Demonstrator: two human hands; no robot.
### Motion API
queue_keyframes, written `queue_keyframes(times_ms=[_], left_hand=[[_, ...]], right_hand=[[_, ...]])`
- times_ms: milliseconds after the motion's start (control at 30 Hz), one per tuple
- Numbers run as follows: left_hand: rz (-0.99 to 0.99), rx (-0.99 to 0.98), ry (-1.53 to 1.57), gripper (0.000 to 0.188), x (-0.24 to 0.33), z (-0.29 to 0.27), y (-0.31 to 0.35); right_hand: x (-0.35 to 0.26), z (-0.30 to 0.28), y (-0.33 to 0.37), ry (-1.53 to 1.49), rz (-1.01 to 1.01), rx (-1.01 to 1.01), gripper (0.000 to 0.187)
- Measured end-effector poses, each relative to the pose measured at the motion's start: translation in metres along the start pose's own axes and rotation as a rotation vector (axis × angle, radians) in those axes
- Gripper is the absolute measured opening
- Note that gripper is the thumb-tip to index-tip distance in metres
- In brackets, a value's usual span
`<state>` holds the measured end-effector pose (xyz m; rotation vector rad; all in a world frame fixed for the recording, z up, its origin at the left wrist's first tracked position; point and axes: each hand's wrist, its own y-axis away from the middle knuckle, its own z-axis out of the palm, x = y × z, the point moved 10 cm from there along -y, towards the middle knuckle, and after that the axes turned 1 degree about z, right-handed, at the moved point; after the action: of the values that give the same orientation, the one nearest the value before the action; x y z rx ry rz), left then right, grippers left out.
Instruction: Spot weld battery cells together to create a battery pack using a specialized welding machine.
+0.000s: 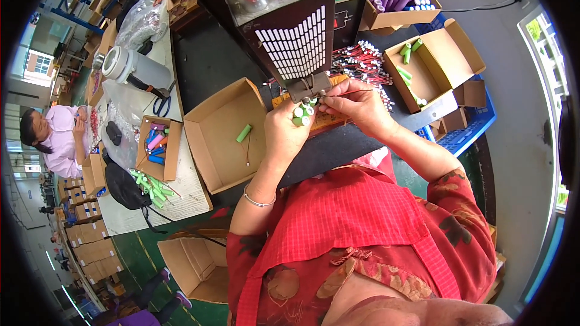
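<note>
My left hand (286,131) is closed around several green cylindrical battery cells (301,121), their pale round ends facing up under the head of a black spot welder (309,87). Beside it, my right hand (364,107) pinches a thin red wire (355,91) at the cells, just below the welder's tips. Whether the wire touches a cell end is too small to tell. To the left of my left hand stands an open cardboard box (208,122), holding one green cell with a wire (244,133).
Red wire leads with white connectors (362,63) lie right of the welder. A carton of loose green cells (432,78) and a box of blue and purple cells (396,15) stand beyond. A blue crate (474,127) is far right. Another person (60,136) sits at the left table.
</note>
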<state>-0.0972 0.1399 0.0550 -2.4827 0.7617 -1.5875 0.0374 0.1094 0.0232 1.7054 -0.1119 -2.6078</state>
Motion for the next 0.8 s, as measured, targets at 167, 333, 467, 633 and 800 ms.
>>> queue_keyframes(times_ms=[167, 333, 467, 633, 800], left_hand=[[0.028, -0.029, -0.057, 0.024, -0.002, 0.004, 0.0], [0.097, -0.008, -0.101, 0.022, 0.023, -0.006, -0.005], [-0.11, -0.117, -0.041, 0.026, 0.003, 0.0, 0.006], [-0.484, -0.2, 0.701, 0.03, -0.018, 0.01, 0.024], [-0.645, -0.214, 0.9, 0.031, -0.037, 0.02, 0.029]], right_hand=[[0.001, -0.001, 0.0, 0.11, -0.026, -0.026, 0.008], [-0.006, -0.007, 0.005, 0.05, 0.003, 0.011, 0.011], [-0.009, -0.024, 0.016, 0.058, 0.058, 0.035, 0.013], [-0.017, -0.016, 0.024, 0.109, 0.038, -0.065, 0.011], [-0.023, -0.001, 0.027, 0.237, -0.124, -0.111, 0.008]])
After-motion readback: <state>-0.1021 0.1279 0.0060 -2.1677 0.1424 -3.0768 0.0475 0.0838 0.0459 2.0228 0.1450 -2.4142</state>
